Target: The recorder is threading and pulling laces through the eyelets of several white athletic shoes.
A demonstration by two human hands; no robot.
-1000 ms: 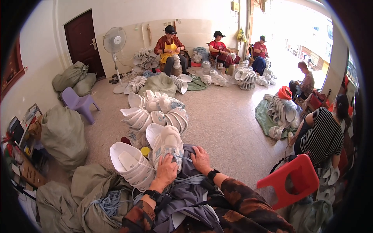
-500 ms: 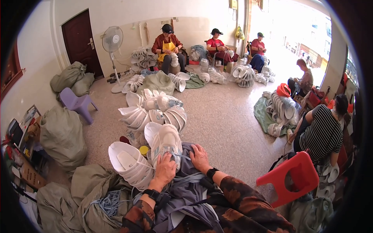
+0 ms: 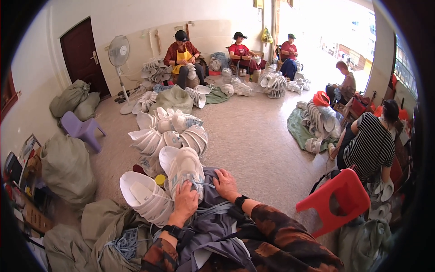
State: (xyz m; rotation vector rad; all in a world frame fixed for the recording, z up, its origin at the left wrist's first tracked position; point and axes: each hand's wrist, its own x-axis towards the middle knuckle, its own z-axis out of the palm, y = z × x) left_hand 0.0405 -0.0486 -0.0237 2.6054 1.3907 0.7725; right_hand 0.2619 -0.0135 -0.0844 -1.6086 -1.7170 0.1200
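A white shoe upper [image 3: 188,165] with light blue trim stands in front of me, toe pointing away. My left hand [image 3: 186,201] presses its bent fingers onto the lacing area and grips there. From that spot a light blue shoelace [image 3: 207,184] runs across to my right hand [image 3: 226,185], which holds its end at the thumb side, over a grey cloth [image 3: 210,197]. Exactly how the fingertips pinch the lace is hidden. Left of the shoe upper leans a nested stack of white uppers [image 3: 146,199]. Loose blue laces [image 3: 124,242] lie on a sack beside my left forearm.
More stacked uppers [image 3: 170,133] stand beyond. A yellow-lidded jar [image 3: 160,180] sits behind the nearby stack. A red stool [image 3: 337,201] is at right, a purple chair [image 3: 83,129] and bulging sacks [image 3: 68,170] at left. Several people sit working around the room; a fan [image 3: 119,52] stands far left.
The whole view has shifted slightly, so the room appears a little farther left. Both hands keep almost the same hold on the shoe upper and lace.
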